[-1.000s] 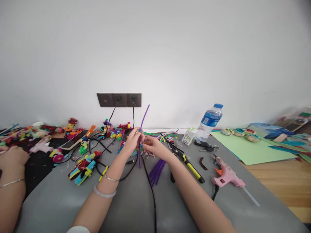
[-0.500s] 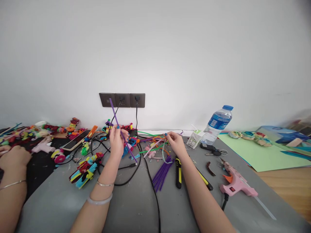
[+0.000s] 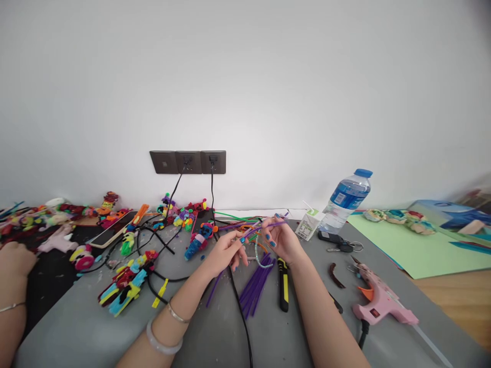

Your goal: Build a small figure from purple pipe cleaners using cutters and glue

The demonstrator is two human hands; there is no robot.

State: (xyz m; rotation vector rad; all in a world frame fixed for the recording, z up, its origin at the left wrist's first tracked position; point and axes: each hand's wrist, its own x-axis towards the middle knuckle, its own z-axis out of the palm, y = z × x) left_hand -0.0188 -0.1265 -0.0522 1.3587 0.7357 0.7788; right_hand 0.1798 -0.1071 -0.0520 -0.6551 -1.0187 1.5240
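My left hand [image 3: 225, 251] and my right hand [image 3: 282, 239] meet over the grey table [image 3: 215, 332]. Both pinch one purple pipe cleaner [image 3: 261, 227] that runs slantwise from the left fingers up to the right fingers, its lower end trailing under my left hand. A bundle of purple pipe cleaners [image 3: 256, 283] lies just below my hands. A light blue curved piece [image 3: 259, 255] hangs by my right hand. Loose green, orange and pink pipe cleaners lie just beyond my fingers.
Yellow-black pliers [image 3: 283, 278] lie right of the bundle. A pink glue gun [image 3: 379, 306], keys [image 3: 339, 245], a water bottle [image 3: 343, 199] and a small carton [image 3: 309, 225] are to the right. Black cables run from wall sockets [image 3: 187, 161]. Colourful pipe-cleaner figures [image 3: 126, 278] and a phone [image 3: 115, 228] lie left. Another person's hand [image 3: 13, 260] rests at far left.
My left hand has swung the purple pipe cleaner down from upright toward the right, and my right hand has taken hold of its far end. The view shifted slightly.
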